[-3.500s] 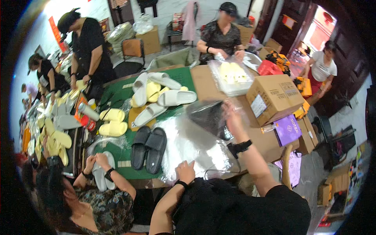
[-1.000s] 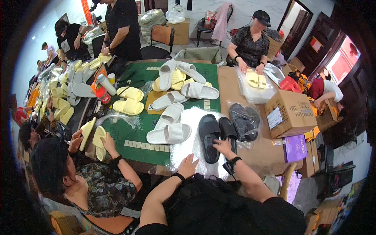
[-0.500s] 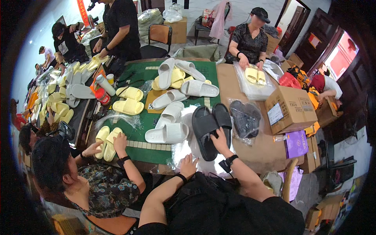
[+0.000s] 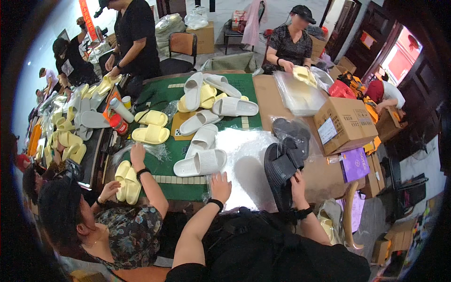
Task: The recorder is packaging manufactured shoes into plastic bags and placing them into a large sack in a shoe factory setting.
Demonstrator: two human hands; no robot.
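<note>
Right hand [image 4: 298,187]: grip grasping 2 black slippers [image 4: 277,171], tilted. Left hand [image 4: 220,187]: grip released, palm down at left edge of plastic [image 4: 246,157]. Hold slippers paired, plastic flat.

Right of centre, here's a pair of slippers [image 4: 281,171] in the right hand [image 4: 298,188], overlapping the bagged pair [image 4: 296,128] behind; the left hand [image 4: 220,188] sits left, at the near edge of the plastic sheet [image 4: 243,164]. Further left, loose slippers [image 4: 201,162] spread across the mat [image 4: 248,83]. Over right, a carton [image 4: 346,126] stands; upper right, stacked bags [image 4: 297,96] lie before a co-worker [image 4: 290,46].
</note>
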